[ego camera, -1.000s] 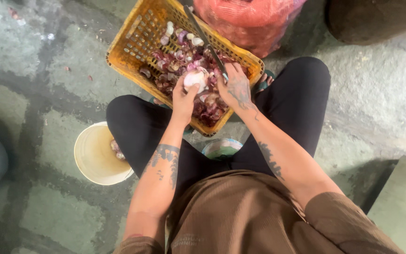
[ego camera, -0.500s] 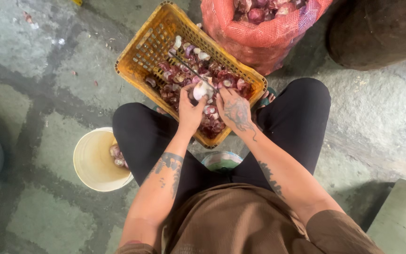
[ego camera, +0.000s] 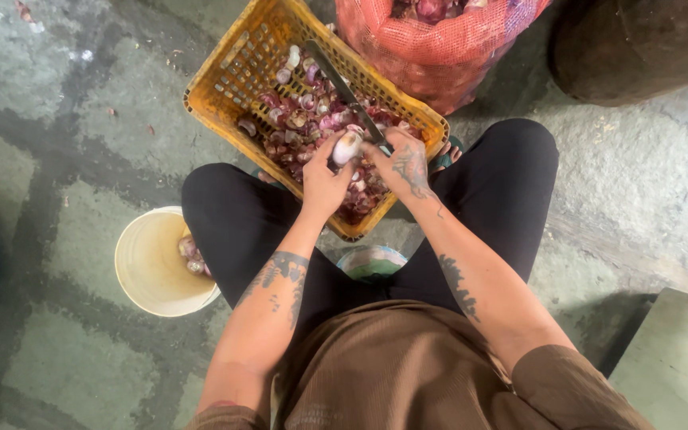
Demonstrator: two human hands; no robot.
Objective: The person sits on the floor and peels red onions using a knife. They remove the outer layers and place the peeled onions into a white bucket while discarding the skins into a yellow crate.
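While left hand (ego camera: 322, 185) cups a smooth onion (ego camera: 347, 146), right hand (ego camera: 404, 165) wields a knife (ego camera: 344, 91).

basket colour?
Yellow-orange slatted plastic basket, full of purple onion peels; head view.

Cream bucket (ego camera: 153, 267) on grey concrete floor (ego camera: 57, 103), few peeled onions inside. Red mesh sack (ego camera: 439, 44) of onions just behind basket. Dark round container (ego camera: 639, 44) top right. Grey block (ego camera: 678, 366) bottom right.
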